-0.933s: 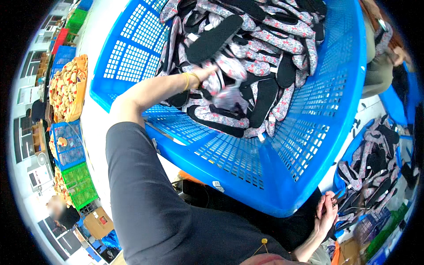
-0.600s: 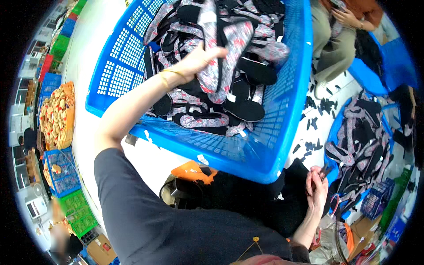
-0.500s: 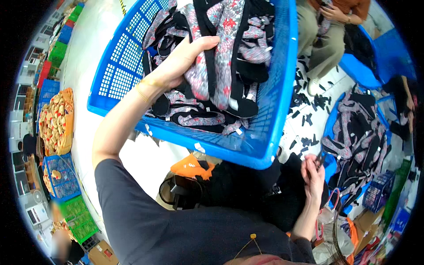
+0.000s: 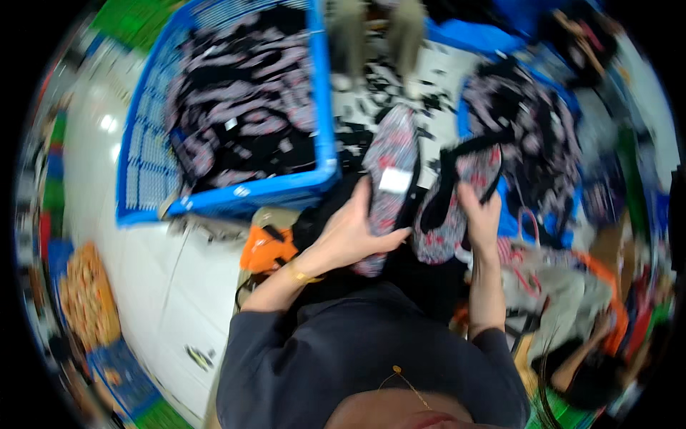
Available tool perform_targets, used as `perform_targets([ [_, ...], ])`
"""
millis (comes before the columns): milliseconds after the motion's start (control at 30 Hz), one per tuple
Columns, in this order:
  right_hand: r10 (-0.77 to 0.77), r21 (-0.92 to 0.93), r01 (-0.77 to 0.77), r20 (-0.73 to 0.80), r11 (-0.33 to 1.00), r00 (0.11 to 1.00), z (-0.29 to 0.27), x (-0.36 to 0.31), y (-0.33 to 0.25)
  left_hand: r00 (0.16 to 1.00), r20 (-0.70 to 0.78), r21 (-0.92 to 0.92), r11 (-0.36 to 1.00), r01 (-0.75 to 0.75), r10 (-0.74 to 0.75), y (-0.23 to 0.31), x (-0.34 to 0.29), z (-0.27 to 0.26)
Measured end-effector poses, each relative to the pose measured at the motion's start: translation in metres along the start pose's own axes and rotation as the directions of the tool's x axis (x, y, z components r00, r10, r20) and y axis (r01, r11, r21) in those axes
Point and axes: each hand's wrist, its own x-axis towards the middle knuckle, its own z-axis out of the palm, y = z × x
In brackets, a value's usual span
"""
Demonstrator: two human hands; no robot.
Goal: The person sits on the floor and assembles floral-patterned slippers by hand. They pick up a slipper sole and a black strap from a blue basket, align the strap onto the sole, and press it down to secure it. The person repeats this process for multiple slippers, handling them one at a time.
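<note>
1. Floral slippers [image 4: 393, 139], grey and red with black parts, held up in front of the body, one in each hand.
2. In the left hand [image 4: 351, 232]: grasping a slipper near its lower end, thumb laid across toward the right hand, white tag [image 4: 395, 180] showing on the patterned side just above the thumb, far end leaning slightly right.
3. In the right hand [image 4: 481, 214]: grasping a second slipper [image 4: 473, 170] by its edge, thumb on top, slanted from lower left to upper right, black parts showing; fingers beneath hidden. Cannot tell whether anything else is tucked in there.
4. Between the hands: slippers very near each other; cannot tell, through the blur, whether touching.
5. On the left wrist: a yellow bracelet [image 4: 301, 276].
6. Beyond the left hand, to its left: a blue basket [image 4: 327, 154] with many similar slippers inside.
7. Just left of the left forearm: an orange item [image 4: 266, 249].
8. Beyond the right hand, to its right: a heap of similar slippers [image 4: 529, 136].
9. Straight beyond both hands: black scraps [image 4: 434, 100] scattered over white floor, near another person's legs [image 4: 350, 46].
</note>
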Motion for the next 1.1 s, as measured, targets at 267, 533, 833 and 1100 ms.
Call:
perform_targets([
  [267, 0.158, 0.195, -0.192, 0.176, 0.962, 0.972, -0.087, 0.023, -0.004, 0.725, 0.594, 0.294, 0.744, -0.599, 0.349, -0.022, -0.024, 0.031],
  [533, -0.072, 0.175, -0.001, 0.413, 0.985, 0.908, -0.033, 0.020, -0.042, 0.886, -0.201, -0.301, 0.834, -0.463, 0.419, 0.062, 0.046, 0.015],
  [833, 0.056, 0.174, -0.179, 0.548, 0.968, 0.834, 0.001, 0.035, 0.000, 0.655, -0.486, 0.194, 0.802, -0.564, 0.578, 0.039, 0.054, 0.028],
  [1100, 0.160, -0.065, -0.156, 0.659, 0.986, 0.735, 0.014, 0.053, 0.038, 0.710, -0.438, 0.258, 0.834, -0.488, 0.551, -0.001, 0.045, 0.032],
])
